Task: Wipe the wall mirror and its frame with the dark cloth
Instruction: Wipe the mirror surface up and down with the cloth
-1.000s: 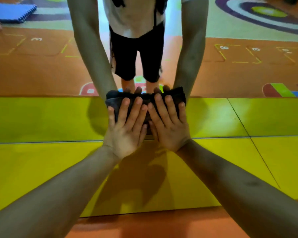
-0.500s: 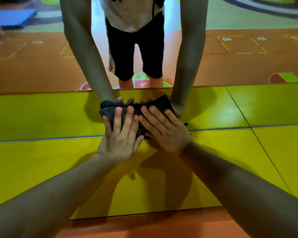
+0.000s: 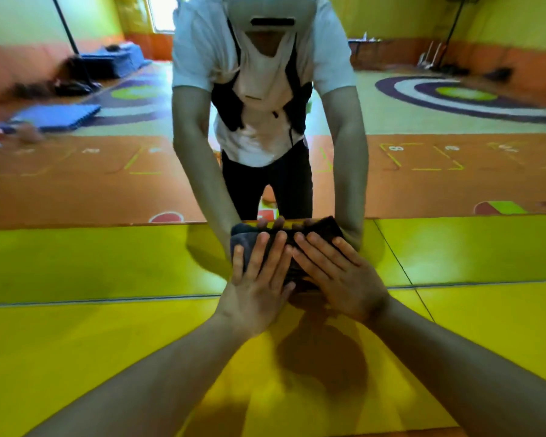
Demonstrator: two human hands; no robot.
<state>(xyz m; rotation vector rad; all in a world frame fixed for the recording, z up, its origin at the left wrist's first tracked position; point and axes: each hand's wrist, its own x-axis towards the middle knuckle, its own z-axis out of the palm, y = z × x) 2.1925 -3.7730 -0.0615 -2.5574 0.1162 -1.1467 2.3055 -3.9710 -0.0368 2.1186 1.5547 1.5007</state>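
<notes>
**Hands.** Left hand (image 3: 256,285) and right hand (image 3: 338,279) both lie flat with straight fingers, pressing the dark cloth (image 3: 246,242) against the glass. Neither is curled round it. The right hand is angled inward, so its fingertips meet those of the left over the middle of the cloth.

**Task item.** The cloth is folded into a pad beneath both sets of fingers. It sits on the wall mirror (image 3: 108,190), just beyond the frame (image 3: 108,300) (a thin strip running past the heels of both hands).

**Step in hand.** Judged to be wiping the lowest band of glass. To do it well:
- Keep the pressure even through flat palms.
- Carry the pad sideways in overlapping passes.
- Drop it onto the frame strip so the join is not missed.
- Refold the pad if it bunches.

**Surroundings.** A yellow mat (image 3: 108,357) lies beneath the forearms and carries the hands' shadow. Beyond the hands, the glass reflects the person leaning in.

**Change.** One second ago the hands lay side by side with parallel fingers. The right has since turned inward and the pad is more bunched. The camera has tilted up, so the reflection now shows the torso as well.
</notes>
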